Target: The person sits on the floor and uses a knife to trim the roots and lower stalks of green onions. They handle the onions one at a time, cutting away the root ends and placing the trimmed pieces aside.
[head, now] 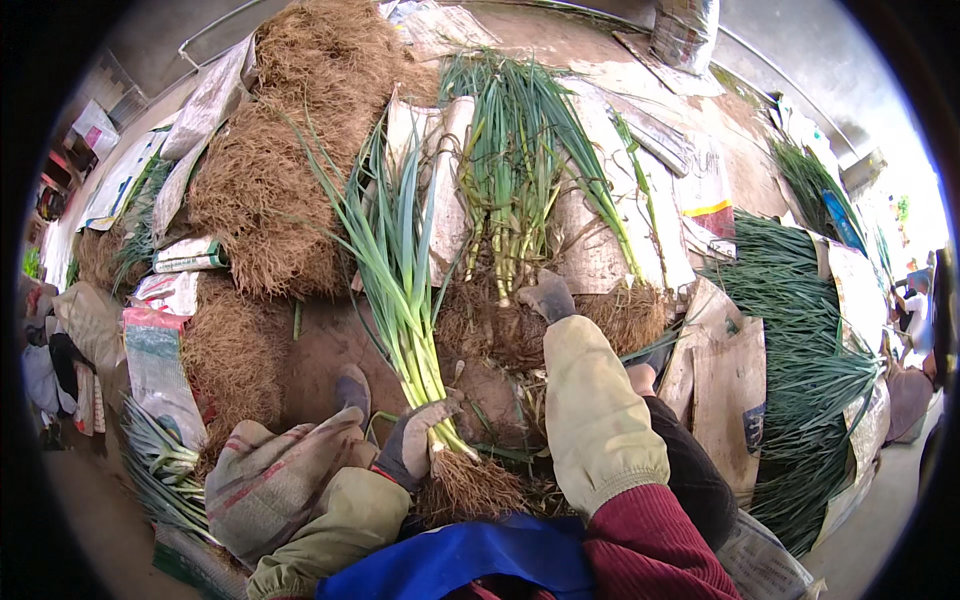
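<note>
My left hand (416, 442), in a grey work glove, grips a bunch of green onions (412, 315) just above its brown roots (469, 484); the leaves fan out away from me. My right hand (551, 298), also gloved, reaches forward to the root end of a loose pile of green onions (510, 180) lying on woven sacks (592, 247). Its fingers touch or lie just beside the roots and stalks there; the far side of the hand is hidden, so whether it holds any cannot be told.
A tall heap of onions with dense roots outward (262, 195) stands at the left. Stacked green leaves (795, 360) lie at the right beside woven sacking (724, 390). A shoe (352, 394) is near my left arm. People (915, 307) are at the far right.
</note>
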`<action>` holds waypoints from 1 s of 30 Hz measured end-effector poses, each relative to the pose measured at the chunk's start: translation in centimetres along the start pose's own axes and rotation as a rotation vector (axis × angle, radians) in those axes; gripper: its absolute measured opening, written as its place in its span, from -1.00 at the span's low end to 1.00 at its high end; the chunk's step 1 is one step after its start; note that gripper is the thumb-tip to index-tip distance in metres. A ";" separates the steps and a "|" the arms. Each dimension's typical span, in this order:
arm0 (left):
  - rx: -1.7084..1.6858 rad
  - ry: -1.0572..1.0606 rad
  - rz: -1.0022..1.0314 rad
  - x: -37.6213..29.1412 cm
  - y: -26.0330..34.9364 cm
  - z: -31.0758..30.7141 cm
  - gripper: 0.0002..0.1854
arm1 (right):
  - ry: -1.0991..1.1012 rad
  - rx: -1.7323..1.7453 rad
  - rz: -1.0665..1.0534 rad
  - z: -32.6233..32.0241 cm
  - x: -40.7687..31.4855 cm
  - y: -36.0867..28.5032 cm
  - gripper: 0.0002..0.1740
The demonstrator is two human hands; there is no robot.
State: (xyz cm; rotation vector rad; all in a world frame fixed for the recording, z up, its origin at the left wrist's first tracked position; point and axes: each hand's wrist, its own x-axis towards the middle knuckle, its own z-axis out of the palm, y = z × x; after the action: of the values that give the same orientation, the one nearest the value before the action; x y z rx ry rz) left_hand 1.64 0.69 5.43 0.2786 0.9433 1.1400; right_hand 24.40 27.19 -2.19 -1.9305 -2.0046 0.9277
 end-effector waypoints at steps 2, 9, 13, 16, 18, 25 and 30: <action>-0.130 -0.098 -0.118 -0.2 -0.1 0.0 -0.69 | -0.104 0.322 -0.015 -1.4 -0.8 -1.8 -0.47; -0.191 -0.090 -0.030 -0.5 -0.9 -0.7 -0.79 | -0.050 1.011 -0.267 -16.3 -3.6 -7.4 -0.50; -0.221 0.037 -0.161 0.1 -1.1 -0.7 -0.85 | 0.063 0.921 -0.647 -23.5 -3.7 -5.2 -0.64; -0.131 0.073 -0.105 0.1 -0.6 -0.2 -0.80 | 0.369 0.773 -0.315 -20.1 -4.2 -1.6 -0.65; -0.055 0.075 -0.135 -0.3 -0.2 0.1 -0.70 | 0.412 0.749 -0.049 -13.9 -6.2 0.9 -0.65; -0.247 -0.116 -0.142 -1.1 0.6 1.4 -0.61 | 0.226 1.111 0.389 3.2 -14.7 3.5 -0.66; -0.183 -0.062 -0.164 -0.9 1.1 2.2 -0.62 | 0.340 1.295 0.359 0.1 -14.5 2.3 -0.67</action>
State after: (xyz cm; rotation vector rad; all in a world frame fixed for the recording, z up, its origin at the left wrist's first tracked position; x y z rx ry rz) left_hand 2.50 0.95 7.87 0.0861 0.7865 1.0527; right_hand 27.98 13.23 0.38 -1.4435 -0.5037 1.3451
